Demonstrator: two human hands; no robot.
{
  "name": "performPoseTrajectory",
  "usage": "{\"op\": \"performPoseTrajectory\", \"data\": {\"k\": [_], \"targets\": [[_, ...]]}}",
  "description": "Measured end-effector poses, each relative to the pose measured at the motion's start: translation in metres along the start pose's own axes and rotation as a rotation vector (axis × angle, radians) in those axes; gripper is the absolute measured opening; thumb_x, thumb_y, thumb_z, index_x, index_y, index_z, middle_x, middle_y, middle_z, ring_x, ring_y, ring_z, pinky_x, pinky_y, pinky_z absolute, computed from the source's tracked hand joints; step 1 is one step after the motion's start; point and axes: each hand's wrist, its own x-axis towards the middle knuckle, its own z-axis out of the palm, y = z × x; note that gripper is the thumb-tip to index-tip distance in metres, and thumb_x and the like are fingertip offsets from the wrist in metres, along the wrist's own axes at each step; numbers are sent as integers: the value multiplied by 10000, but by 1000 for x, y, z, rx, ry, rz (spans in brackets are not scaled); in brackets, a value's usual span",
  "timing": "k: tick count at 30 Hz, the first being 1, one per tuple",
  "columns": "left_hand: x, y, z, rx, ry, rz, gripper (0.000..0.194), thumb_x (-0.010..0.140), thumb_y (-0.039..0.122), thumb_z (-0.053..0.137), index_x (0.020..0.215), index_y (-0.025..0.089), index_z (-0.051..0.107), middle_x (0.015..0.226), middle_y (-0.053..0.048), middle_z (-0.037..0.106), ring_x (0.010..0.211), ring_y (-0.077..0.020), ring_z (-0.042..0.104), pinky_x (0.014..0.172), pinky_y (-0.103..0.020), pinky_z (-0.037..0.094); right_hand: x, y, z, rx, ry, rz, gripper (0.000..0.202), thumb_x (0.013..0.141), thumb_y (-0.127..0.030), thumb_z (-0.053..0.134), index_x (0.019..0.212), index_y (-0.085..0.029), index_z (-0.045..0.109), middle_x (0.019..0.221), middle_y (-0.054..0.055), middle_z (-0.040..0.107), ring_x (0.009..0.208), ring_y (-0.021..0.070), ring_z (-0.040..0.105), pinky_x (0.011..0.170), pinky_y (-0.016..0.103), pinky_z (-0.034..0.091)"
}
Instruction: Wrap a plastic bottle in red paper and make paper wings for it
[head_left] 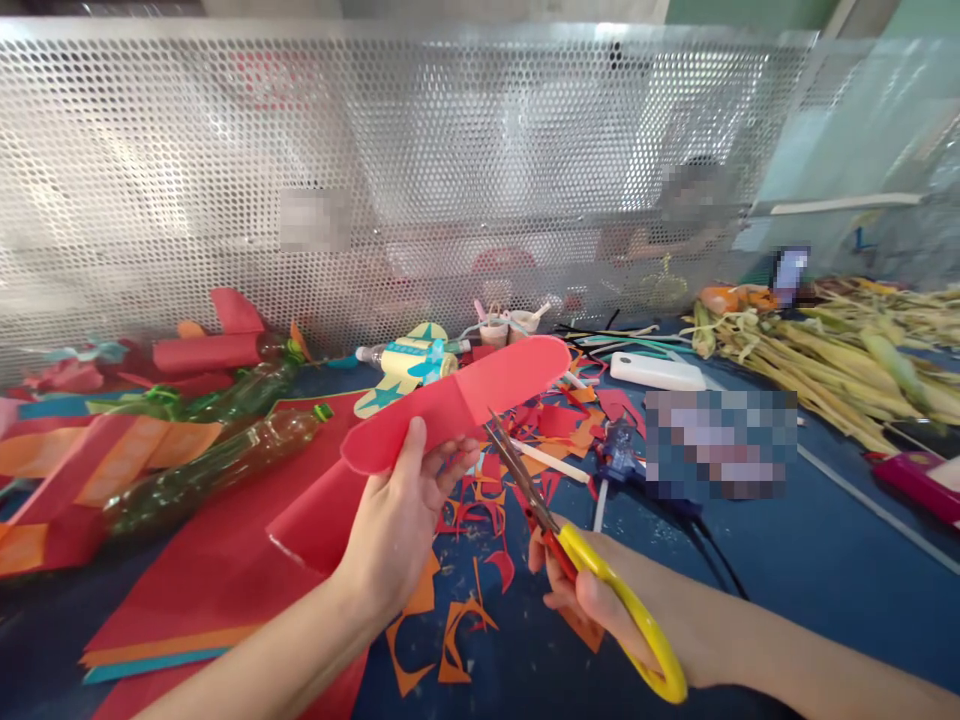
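Note:
A long red paper strip (517,380) with rounded ends is pinched between the thumb and fingers of my left hand (401,520). It has a crease near its middle. My right hand (592,590) is closed around scissors (622,600) with yellow and red handles. Their blade tips point up and left, close to the strip's lower edge by the crease; whether they touch it I cannot tell. Behind my left hand lies a curled sheet of red paper (315,515) on a stack of red sheets (195,570).
Red and orange scraps (487,520) litter the blue table (847,590). Plastic bottles (217,470) with coloured paper lie left. A glue gun (619,455), white case (656,371) and dried husks (825,370) are right. A perforated metal screen (450,150) stands behind.

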Motion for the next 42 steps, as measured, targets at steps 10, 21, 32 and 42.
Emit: {"op": "performPoseTrajectory", "data": {"k": [10, 21, 32, 42], "targets": [[-23, -8, 4, -12, -24, -105, 299, 581, 364, 838, 689, 126, 693, 677, -68, 743, 706, -180, 706, 709, -254, 598, 2, -28, -1, -112, 34, -43, 562, 851, -722, 280, 980, -192, 415, 777, 12, 455, 562, 114, 403, 488, 240, 369], [-36, -10, 6, -19, 0, -137, 288, 559, 344, 850, 664, 121, 700, 668, -70, 740, 711, -207, 717, 686, -273, 615, 1, -26, 1, -81, 44, -62, 574, 853, -706, 320, 1080, -189, 427, 812, 27, 484, 548, 116, 410, 497, 254, 380], [-36, -14, 4, -11, -57, -142, 313, 596, 369, 827, 741, 114, 718, 740, -92, 748, 733, -201, 708, 688, -269, 611, 3, -27, 1, -44, 48, -39, 619, 828, -742, 305, 1053, -180, 434, 780, 8, 443, 542, 110, 379, 454, 237, 354], [-36, -14, 5, -12, -67, -146, 306, 603, 372, 824, 731, 117, 714, 724, -88, 741, 735, -206, 707, 685, -278, 612, 8, -19, 0, -121, 87, -121, 546, 844, -735, 251, 863, -207, 387, 685, -33, 384, 547, 110, 311, 502, 253, 293]]}}
